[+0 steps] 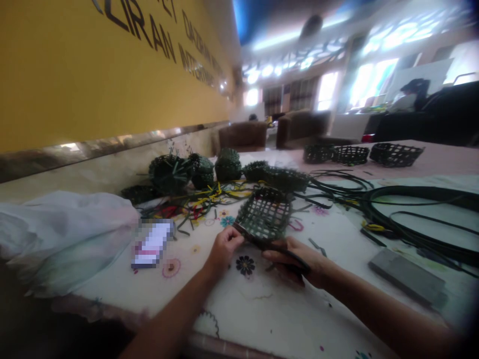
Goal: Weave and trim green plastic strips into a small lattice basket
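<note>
A dark green woven basket (265, 212) with an open lattice lies on the flowered white tablecloth (247, 309), just beyond both hands. My left hand (227, 243) is closed in a pinch at the basket's near left edge; what its fingers hold is too small to name. In my right hand (294, 260) are dark scissors (262, 243), their handles wrapped by the fingers. The blades point left toward my left fingertips and run along the basket's near edge. Blur hides whether the blades touch the basket.
More woven baskets (228, 165) stand behind, with others (396, 154) at the back right. Coiled dark strips (368, 199) and a grey block (407, 276) lie right. Coloured scraps (209, 197), a phone (153, 244) and white plastic (75, 224) are left. A person (409, 97) sits far off.
</note>
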The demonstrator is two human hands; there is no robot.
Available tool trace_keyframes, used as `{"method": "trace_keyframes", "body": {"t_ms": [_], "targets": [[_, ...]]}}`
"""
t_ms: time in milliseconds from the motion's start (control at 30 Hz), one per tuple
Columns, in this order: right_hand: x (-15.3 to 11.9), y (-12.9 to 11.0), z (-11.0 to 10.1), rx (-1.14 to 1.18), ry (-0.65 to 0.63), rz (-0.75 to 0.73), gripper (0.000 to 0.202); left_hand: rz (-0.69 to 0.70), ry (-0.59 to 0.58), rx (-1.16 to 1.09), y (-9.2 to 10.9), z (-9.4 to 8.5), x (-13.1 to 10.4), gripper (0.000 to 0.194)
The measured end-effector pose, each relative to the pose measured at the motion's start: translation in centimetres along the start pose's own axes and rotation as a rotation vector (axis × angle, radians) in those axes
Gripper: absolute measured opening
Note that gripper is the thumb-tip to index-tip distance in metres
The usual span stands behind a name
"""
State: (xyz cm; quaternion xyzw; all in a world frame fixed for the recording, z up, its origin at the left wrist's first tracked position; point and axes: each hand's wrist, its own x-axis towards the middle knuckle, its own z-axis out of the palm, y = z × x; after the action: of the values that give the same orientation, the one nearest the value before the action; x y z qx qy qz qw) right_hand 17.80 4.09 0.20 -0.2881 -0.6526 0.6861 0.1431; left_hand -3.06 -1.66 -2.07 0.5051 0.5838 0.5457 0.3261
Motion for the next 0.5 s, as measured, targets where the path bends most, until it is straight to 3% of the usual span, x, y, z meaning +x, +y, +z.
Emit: {"method": "trace_keyframes", "body": {"t_ms": [500], "targets": [[-0.62,-0.03,-0.83,0.074,-0.099,-0.039,0.049,0.02,-0.058,0.021,0.71,0.02,-0.11,0.02]]}}
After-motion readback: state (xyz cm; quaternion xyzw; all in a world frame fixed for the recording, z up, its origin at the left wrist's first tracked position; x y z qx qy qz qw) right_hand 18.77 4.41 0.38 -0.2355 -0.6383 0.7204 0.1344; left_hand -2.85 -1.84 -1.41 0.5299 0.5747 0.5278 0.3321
